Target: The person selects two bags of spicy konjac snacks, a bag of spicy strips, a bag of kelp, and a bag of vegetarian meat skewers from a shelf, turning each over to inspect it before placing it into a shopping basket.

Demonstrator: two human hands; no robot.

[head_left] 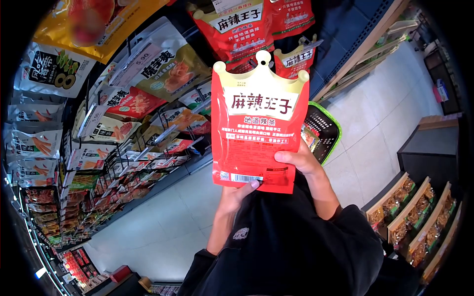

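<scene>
A red snack bag [254, 118] with a cream, crown-shaped top is held upright before me, its printed side with small text and a barcode facing me. My left hand [236, 196] grips its bottom edge, thumb on the front near the barcode and fingers hidden behind. On the lower right edge, my right hand [302, 160] presses its thumb on the front, its other fingers mostly behind the bag. Similar red bags [242, 29] hang on the rack just beyond it.
Hooks with hanging snack bags [173, 74] and price tags fill the left side. A black basket with a green rim [337, 133] is behind the bag at the right. Wooden-edged bins [407, 212] stand at the lower right. Pale floor tiles [148, 222] run between.
</scene>
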